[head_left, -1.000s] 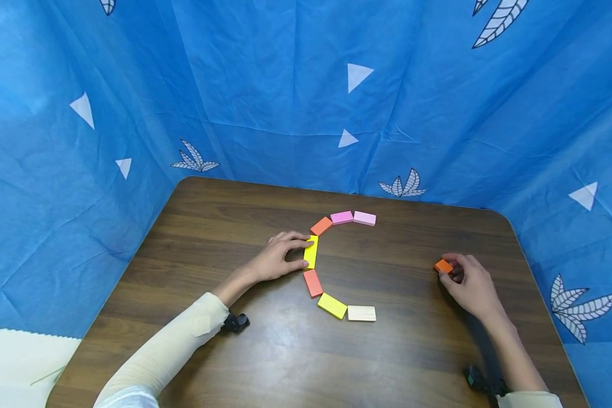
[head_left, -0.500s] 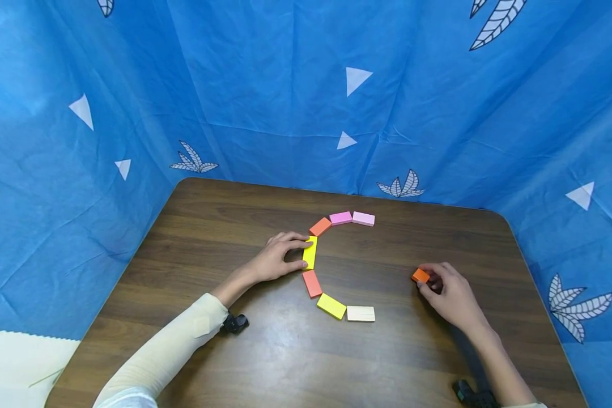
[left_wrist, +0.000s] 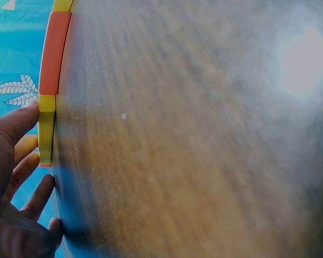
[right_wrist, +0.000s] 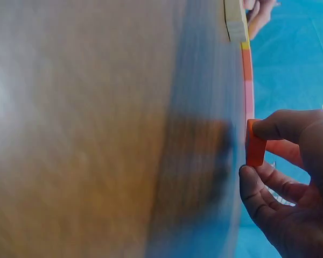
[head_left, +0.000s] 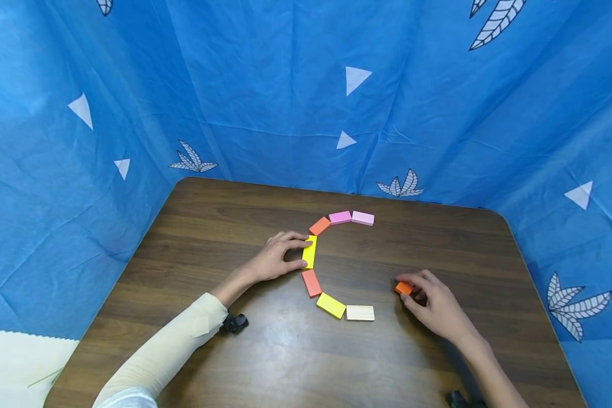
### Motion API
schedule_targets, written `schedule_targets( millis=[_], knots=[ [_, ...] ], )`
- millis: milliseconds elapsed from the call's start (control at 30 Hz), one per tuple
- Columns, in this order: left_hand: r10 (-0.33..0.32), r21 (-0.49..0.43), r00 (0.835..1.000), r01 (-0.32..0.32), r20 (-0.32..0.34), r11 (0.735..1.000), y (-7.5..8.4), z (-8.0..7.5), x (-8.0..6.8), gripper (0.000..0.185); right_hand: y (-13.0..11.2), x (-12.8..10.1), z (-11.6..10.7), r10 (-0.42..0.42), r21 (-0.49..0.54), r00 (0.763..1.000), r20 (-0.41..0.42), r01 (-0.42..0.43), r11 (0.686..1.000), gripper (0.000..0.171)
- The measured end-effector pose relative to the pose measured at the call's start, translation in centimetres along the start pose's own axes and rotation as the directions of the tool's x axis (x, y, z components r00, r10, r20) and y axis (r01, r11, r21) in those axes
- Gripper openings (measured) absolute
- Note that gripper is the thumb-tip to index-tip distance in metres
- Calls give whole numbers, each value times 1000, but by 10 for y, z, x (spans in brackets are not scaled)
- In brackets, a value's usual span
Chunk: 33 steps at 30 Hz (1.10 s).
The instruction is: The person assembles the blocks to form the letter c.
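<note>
My left hand (head_left: 277,258) holds a bright yellow block (head_left: 309,253) on the table, thumb at its near end and fingers at its far end. That yellow block (left_wrist: 46,129) also shows in the left wrist view. On the right, my right hand (head_left: 433,300) pinches an orange block (head_left: 403,288) between thumb and fingers, just right of a cream block (head_left: 360,313). In the right wrist view the orange block (right_wrist: 256,143) is close to the tabletop; whether it touches is unclear. A red-orange block (head_left: 319,226) and a coral block (head_left: 311,283) lie at either end of the yellow one.
A magenta block (head_left: 340,217) and a pale pink block (head_left: 362,218) continue the curved row at the far side. Another yellow block (head_left: 331,305) lies before the cream one. The brown wooden table (head_left: 224,226) meets blue patterned cloth (head_left: 265,96) behind.
My right hand has carried the orange block leftward and nearer to me, from the right part of the table towards the cream block. My left hand stays on the yellow block.
</note>
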State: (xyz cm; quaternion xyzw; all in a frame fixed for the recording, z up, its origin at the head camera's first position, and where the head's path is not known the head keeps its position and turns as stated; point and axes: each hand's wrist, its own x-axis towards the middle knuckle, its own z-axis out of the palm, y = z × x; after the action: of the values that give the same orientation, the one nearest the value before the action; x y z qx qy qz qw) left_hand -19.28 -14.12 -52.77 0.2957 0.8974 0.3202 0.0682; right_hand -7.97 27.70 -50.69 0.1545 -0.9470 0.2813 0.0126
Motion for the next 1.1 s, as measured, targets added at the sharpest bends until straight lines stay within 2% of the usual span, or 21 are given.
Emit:
schedule_targets(
  millis=[233, 500, 1100],
  knots=[
    [25, -12, 999, -25, -29, 1000, -1, 1, -1, 57, -15, -5, 11, -37, 115, 998, 43, 32, 993, 35],
    [10, 5, 1000, -10, -15, 1000, 2, -1, 0, 57, -26, -9, 17, -71, 106, 995, 72, 63, 992, 37],
    [-6, 20, 1000, 6, -3, 1000, 3, 0, 1, 56, -25, -9, 28, -93, 88, 992, 90, 85, 992, 38]
  ],
)
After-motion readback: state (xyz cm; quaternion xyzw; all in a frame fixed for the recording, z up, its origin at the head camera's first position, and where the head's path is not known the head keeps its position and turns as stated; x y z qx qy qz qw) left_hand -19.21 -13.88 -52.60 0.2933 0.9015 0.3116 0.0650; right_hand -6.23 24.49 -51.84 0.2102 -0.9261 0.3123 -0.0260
